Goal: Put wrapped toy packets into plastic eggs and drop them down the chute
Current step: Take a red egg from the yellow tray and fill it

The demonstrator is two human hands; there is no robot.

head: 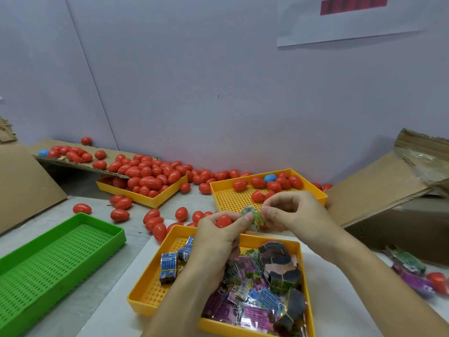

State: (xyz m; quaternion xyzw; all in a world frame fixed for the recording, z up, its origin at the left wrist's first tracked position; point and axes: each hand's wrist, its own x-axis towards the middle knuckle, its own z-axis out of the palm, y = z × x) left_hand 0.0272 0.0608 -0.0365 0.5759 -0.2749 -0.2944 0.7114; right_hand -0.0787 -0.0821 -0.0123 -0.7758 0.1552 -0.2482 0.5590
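Mostly red eggs (148, 176) littering grey tabletop (80, 297), pale wall (218, 81).

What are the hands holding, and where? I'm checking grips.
Left hand cups a red egg and pinches the packet at its left end; right hand pinches its right end.

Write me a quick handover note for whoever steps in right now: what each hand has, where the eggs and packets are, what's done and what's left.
Left hand: holds a red egg, thumb also on the packet.
Right hand: fingers pinch a green wrapped packet beside that egg.
Packets: more lie in the near yellow tray; a few sit loose at far right.
Eggs: piled in the far left yellow tray, some in the far right yellow tray, many scattered on the table.
Green tray holds nothing visible.
Done: egg and packet picked up.
Left: get the packet inside, close the egg, drop it down the chute, which I cannot identify for certain.
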